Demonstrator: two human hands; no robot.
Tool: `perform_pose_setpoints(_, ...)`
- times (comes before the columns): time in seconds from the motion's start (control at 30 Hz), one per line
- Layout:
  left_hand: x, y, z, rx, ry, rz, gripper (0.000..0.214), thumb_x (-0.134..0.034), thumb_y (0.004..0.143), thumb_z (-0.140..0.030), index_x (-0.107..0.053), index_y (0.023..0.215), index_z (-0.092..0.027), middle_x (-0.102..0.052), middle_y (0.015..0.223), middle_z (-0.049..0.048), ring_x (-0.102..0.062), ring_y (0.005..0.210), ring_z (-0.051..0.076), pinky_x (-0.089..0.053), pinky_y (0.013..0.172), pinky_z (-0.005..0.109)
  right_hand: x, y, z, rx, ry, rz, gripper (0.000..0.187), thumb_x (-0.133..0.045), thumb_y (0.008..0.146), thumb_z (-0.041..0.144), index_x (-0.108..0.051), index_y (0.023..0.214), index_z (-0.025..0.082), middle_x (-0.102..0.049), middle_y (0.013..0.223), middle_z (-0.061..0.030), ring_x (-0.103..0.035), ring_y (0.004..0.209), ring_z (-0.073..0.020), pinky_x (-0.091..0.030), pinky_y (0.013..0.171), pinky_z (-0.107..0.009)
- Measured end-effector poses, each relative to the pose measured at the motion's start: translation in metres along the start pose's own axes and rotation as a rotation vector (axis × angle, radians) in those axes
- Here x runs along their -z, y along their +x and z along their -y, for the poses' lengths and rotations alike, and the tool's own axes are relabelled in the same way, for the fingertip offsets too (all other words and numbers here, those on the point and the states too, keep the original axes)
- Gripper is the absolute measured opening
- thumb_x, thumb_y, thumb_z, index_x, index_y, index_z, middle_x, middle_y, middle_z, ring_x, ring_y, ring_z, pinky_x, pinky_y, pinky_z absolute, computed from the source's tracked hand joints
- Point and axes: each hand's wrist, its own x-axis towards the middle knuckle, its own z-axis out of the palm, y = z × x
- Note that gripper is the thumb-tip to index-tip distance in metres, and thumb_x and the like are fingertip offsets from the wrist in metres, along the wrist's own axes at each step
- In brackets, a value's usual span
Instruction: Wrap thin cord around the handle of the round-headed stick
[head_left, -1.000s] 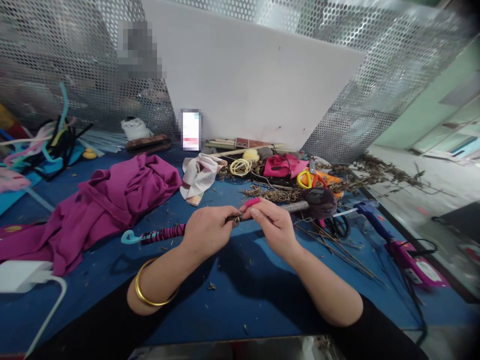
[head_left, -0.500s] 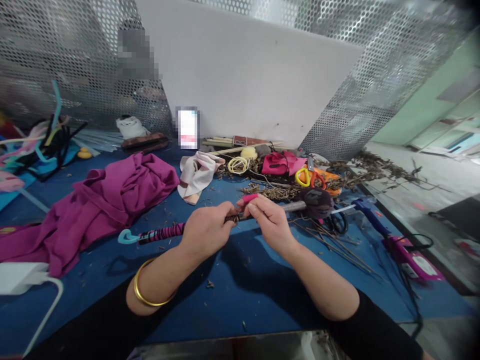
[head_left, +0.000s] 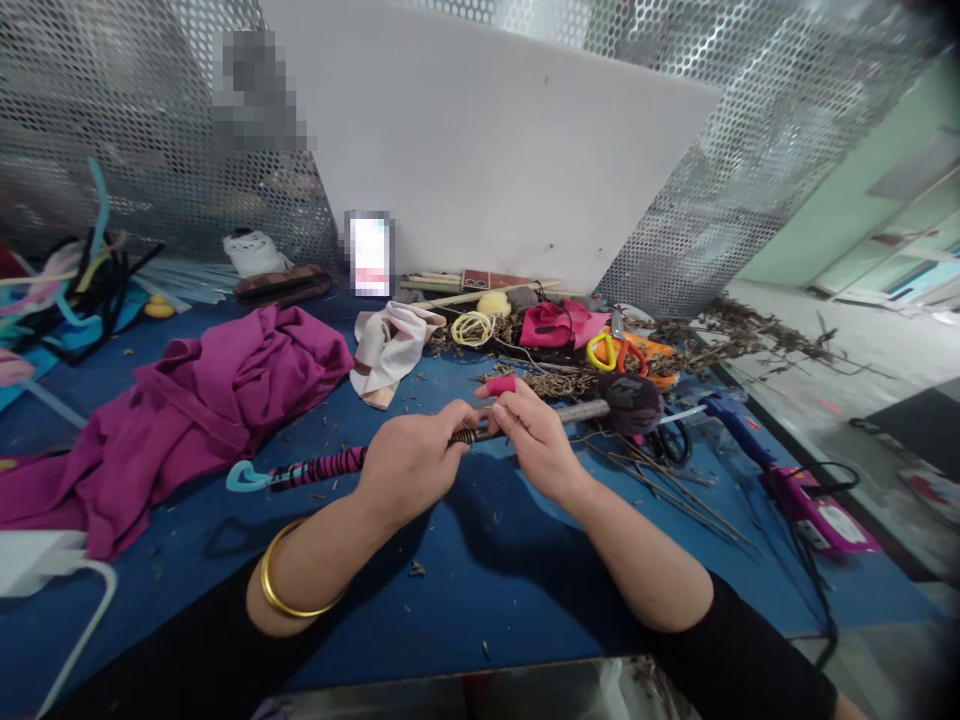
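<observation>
A long thin stick (head_left: 319,469) runs across in front of me, its left part wound with purple and black and ending in a light-blue hook (head_left: 247,477). My left hand (head_left: 412,455) is closed around its middle, where dark windings show at the thumb. Close beside it, the fingers of my right hand (head_left: 536,440) pinch at the stick's bare grey part, with a pink wrap (head_left: 501,385) on one finger. Whether a fine thread is between those fingers cannot be made out. At the right end of the stick is a dark round bundle (head_left: 632,403); how they join is unclear.
Purple cloth (head_left: 225,385) lies left on the blue table (head_left: 420,630), with a pale cloth scrap (head_left: 390,350) near it. Yellow-and-orange-handled scissors (head_left: 615,350), dried plants (head_left: 757,335) and a glue gun (head_left: 742,430) lie to the right. A lit phone (head_left: 370,255) stands behind.
The view has shifted slightly, moving things a little leftward. My right fingers have changed their position slightly beside the stick; my left hand keeps its hold.
</observation>
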Motion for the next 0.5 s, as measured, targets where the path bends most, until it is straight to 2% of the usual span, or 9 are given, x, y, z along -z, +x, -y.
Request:
perform_pose_setpoints(0.13, -0.0001, -0.0006, -0.0002, -0.024, -0.019, -0.004, 0.029, -0.052, 0.083, -0.022, -0.063, 0.109, -0.028, -0.076, 0.094, 0.0005, -0.071, 0.087, 0.022, -0.047, 0.068, 0.029, 0.0007, -0.0003, 0.0014, -0.010, -0.043, 0.026, 0.031, -0.039, 0.097, 0.027, -0.051, 0.070, 0.019, -0.059, 0.111, -0.0064, -0.057, 0.097, -0.0161, -0.046, 0.085, -0.030)
perform_pose_setpoints(0.37, -0.0054, 0.0010, 0.0035, -0.079, -0.111, -0.055, 0.029, -0.051, 0.083, -0.018, -0.071, 0.103, -0.026, -0.076, 0.101, 0.0002, -0.071, 0.090, 0.020, -0.050, 0.076, 0.029, -0.0020, -0.0009, 0.0015, -0.011, -0.015, 0.045, 0.031, -0.041, 0.097, 0.027, -0.052, 0.069, 0.019, -0.057, 0.112, -0.0073, -0.058, 0.100, -0.0160, -0.047, 0.088, -0.031)
perform_pose_setpoints(0.5, -0.0065, 0.0007, 0.0048, -0.057, -0.130, -0.046, 0.029, -0.054, 0.081, -0.016, -0.073, 0.102, -0.025, -0.076, 0.100, 0.0014, -0.071, 0.091, 0.021, -0.051, 0.080, 0.029, -0.0025, 0.0003, 0.0036, -0.072, 0.115, -0.046, 0.033, -0.046, 0.095, 0.034, -0.056, 0.068, 0.018, -0.059, 0.107, -0.0073, -0.063, 0.093, -0.0158, -0.049, 0.088, -0.031)
